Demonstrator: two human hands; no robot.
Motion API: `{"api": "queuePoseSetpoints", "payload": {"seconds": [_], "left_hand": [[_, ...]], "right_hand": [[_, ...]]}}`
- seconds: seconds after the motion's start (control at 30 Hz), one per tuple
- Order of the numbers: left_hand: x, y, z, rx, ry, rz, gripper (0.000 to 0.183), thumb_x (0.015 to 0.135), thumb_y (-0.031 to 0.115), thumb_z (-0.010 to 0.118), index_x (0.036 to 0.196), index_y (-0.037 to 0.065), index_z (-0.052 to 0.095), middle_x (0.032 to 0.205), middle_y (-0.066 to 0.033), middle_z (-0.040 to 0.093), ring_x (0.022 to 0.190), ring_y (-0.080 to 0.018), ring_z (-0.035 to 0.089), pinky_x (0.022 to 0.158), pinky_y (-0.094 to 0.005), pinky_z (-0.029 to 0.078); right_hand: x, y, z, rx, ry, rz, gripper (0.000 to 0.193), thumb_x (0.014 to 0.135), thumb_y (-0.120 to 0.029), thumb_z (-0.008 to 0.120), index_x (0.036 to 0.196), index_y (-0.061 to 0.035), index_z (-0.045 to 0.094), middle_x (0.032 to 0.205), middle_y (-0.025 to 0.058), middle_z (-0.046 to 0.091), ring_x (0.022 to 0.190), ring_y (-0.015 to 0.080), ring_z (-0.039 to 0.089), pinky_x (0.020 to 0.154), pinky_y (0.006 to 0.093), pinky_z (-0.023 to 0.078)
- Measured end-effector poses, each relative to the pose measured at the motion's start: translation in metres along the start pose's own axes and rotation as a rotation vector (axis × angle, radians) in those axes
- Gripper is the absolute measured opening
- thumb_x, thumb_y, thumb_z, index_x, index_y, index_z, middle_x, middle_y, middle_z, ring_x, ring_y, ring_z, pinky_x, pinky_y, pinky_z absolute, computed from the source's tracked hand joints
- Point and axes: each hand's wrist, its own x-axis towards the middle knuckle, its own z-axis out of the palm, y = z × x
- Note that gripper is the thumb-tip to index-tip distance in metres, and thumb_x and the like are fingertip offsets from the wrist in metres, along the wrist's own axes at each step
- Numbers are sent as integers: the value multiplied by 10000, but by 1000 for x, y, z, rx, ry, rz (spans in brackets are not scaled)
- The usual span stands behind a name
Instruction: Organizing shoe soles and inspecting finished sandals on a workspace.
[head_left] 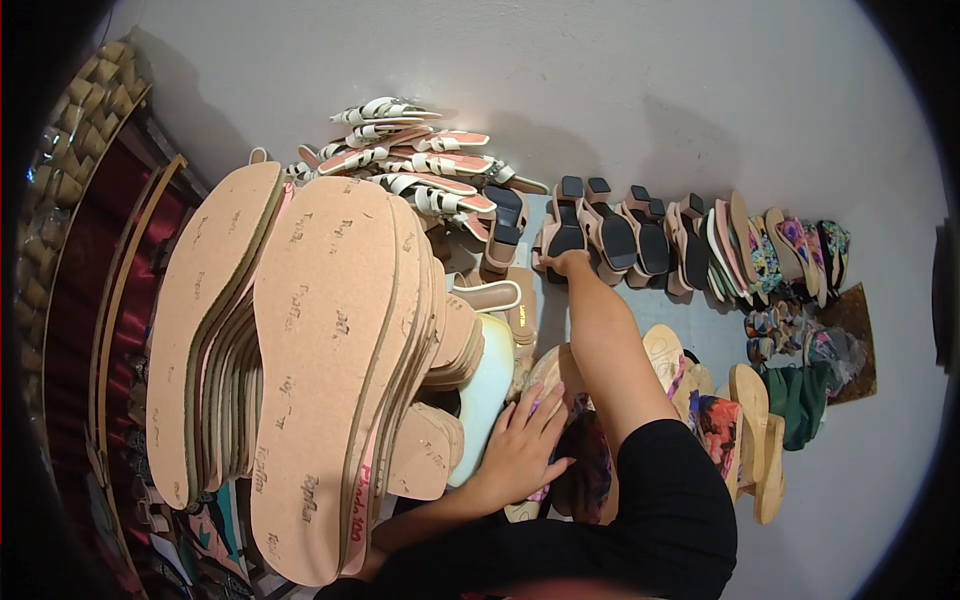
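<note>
Left hand point(520, 445) lies flat with fingers spread on a floral sandal point(585, 455) near centre, gripping nothing. Right hand point(568, 264) reaches far to a black-heeled sandal point(562, 228); grip cannot be told. Two tall stacks of tan cardboard insoles point(320, 350) at left, stamped with dark marks, red writing near the edge. About six black-heeled sandals point(640, 235) line the wall; white strappy sandals point(415, 160) are heaped far left

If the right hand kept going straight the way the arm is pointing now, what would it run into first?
The right hand is already at the row of sandals along the wall. It would most likely meet the black-soled heeled sandal right ahead of its fingers, then the grey wall. Whether it already touches the sandal is unclear.
</note>
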Motion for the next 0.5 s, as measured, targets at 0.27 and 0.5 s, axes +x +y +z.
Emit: {"api": "queuePoseSetpoints", "payload": {"seconds": [0.27, 0.5], "left_hand": [[-2, -1, -2, -9, -10, -19, 692, 709, 353, 635, 1255, 18, 373, 1350, -144, 284, 1234, -349, 256, 996, -430, 264], [-6, -7, -1, 14, 13, -39, 686, 712, 364, 627, 1250, 14, 383, 1351, -148, 281, 1237, -348, 254, 982, -434, 280]], "right_hand": [[7, -17, -11, -126, 129, 219, 940, 633, -662, 601, 1289, -34, 357, 1265, 145, 431, 1044, 261, 548, 810, 379, 482], [-7, -95, -33, 478, -240, -102, 787, 696, -520, 600, 1288, -57, 363, 1213, 254, 447, 1116, 363, 459, 879, 490, 418]]}}
